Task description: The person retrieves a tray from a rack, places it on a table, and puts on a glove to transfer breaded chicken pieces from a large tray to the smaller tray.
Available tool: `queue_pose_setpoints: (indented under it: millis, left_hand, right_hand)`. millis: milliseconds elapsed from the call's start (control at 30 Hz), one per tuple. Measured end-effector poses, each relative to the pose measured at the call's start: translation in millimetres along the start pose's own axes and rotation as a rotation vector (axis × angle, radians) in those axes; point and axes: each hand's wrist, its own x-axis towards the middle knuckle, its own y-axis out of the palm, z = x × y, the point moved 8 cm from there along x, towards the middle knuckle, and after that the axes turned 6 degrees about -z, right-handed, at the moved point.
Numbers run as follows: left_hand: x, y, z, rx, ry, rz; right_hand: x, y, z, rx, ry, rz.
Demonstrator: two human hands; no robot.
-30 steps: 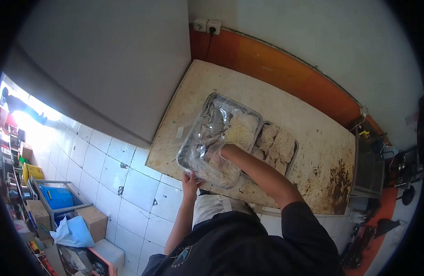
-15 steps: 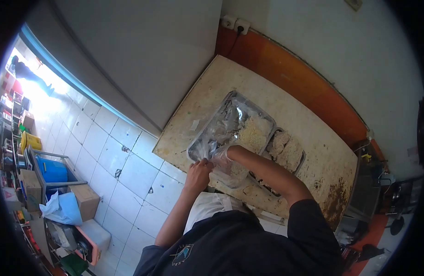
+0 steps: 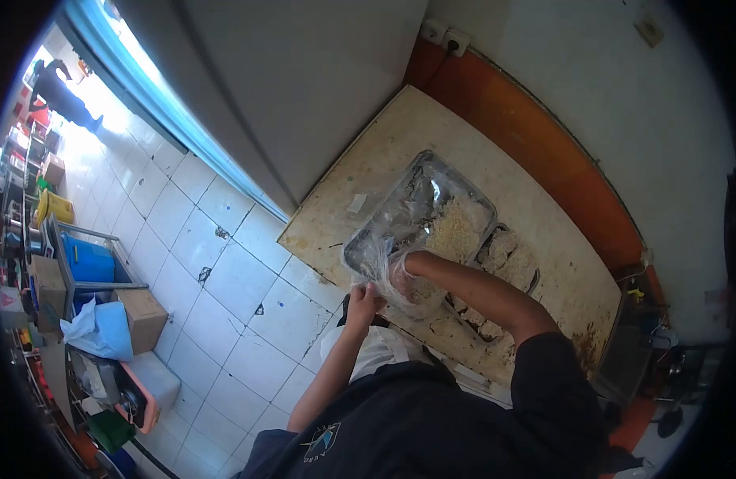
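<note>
My left hand (image 3: 365, 303) pinches the edge of a clear plastic bag (image 3: 381, 259) at the near left corner of a metal tray (image 3: 420, 160). Clear plastic covers my right hand (image 3: 403, 279), which is down inside the bag over the near end of the tray; its fingers are blurred behind the film. Pale yellow crumbs (image 3: 454, 230) lie heaped in the tray, right of more crumpled plastic. Beside it, a smaller dark tray (image 3: 535, 279) holds several crumb-coated pieces (image 3: 505, 247), partly hidden beneath my right forearm.
Both trays stand on a worn, stained table (image 3: 400, 120) against an orange-trimmed wall. A small white scrap (image 3: 357, 203) lies left of the large tray. On the tiled floor are a cardboard box (image 3: 148, 319) and a blue container (image 3: 91, 259). A person (image 3: 64, 94) stands far off.
The view has shifted, so the table sits further right. My left hand is slightly lower relative to the tray, with the bag drawn toward me. The distant person shows more fully.
</note>
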Motion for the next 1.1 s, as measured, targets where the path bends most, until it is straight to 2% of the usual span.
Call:
queue_pose_setpoints:
  millis: [33, 133, 233, 333, 467, 533, 633, 733, 933, 1000, 1067, 1100]
  left_hand:
    - [10.1, -0.1, -5.0, 0.128, 0.118, -0.04]
    - [-0.1, 6.8, -34.4, 0.161, 0.204, -0.125]
    - [-7.7, 7.6, -52.1, 0.235, 0.215, -0.178]
    - [-1.7, 5.9, -45.3, 0.222, 0.17, -0.158]
    - [-0.3, 4.9, -50.9, 0.154, 0.216, -0.138]
    - [0.8, 4.8, -49.6, 0.261, 0.165, -0.141]
    - [2.0, 6.6, -40.0, 0.202, 0.145, -0.129]
    - [-9.2, 9.8, -51.9, 0.192, 0.187, -0.134]
    - [5.1, 2.7, -38.1, 0.239, 0.216, -0.136]
    - [8.8, 1.1, -35.5, 0.285, 0.172, -0.116]
    - [9.6, 3.0, -30.5, 0.343, 0.123, -0.089]
    - [7.1, 2.7, -35.6, 0.328, 0.173, -0.122]
  right_hand:
    - [0.8, -3.4, 3.3, -0.01, -0.008, 0.001]
    - [-5.4, -1.3, 6.5, -0.037, -0.034, -0.003]
    - [-17.6, 4.9, 3.4, -0.048, -0.053, -0.007]
    - [-23.8, -2.5, 4.2, -0.058, -0.064, -0.028]
    - [-34.2, -10.5, 0.9, -0.072, -0.087, -0.071]
    - [-38.6, -13.6, -2.2, -0.081, -0.103, -0.081]
    - [-36.4, -22.9, 5.7, -0.075, -0.121, -0.109]
    - [-34.0, -30.2, 15.3, -0.05, -0.137, -0.159]
    - [-49.2, -34.1, 12.0, -0.07, -0.177, -0.191]
    - [-47.9, -34.6, 2.9, -0.083, -0.186, -0.187]
    - [-39.9, -42.1, -19.8, 0.514, -0.305, -0.338]
    - [-33.7, -37.5, -35.1, 0.518, -0.302, -0.339]
